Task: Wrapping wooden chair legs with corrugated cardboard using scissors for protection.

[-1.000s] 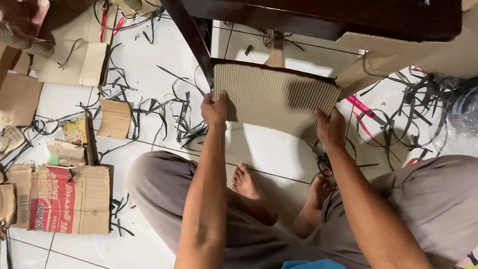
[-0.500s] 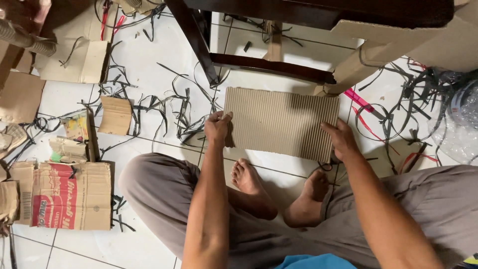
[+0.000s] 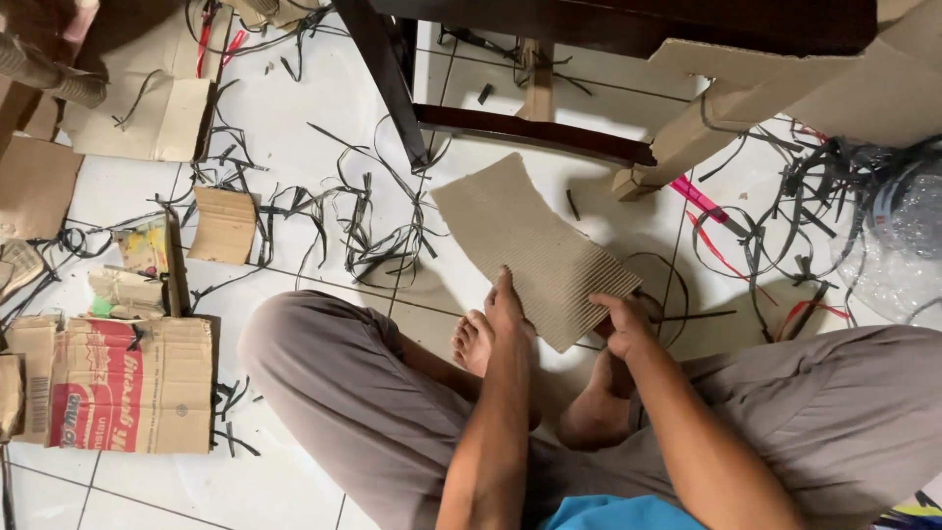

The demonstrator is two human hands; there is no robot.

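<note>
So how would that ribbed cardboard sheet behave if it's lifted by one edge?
The corrugated sheet probably bends readily along its ribs: it already curves while the right hand grips its corner and the left hand touches its near edge. It looks thin, so likely light. Probably not slippery, given the ridged face.

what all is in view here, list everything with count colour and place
corrugated sheet: one, tan, on the floor in front of the feet
printed carton: one, red and tan, flattened at far left
cardboard scraps: several, brown, upper left floor
strapping strips: many, black, scattered over the white tiles
pink strips: a few, right of centre
dark wooden frame: one, top centre
cardboard box: one, tan, top right
clear plastic: one crumpled bundle, far right
bare feet: two, crossed, centre
left hand: touches the sheet's near edge
right hand: grips the sheet's right corner
</note>
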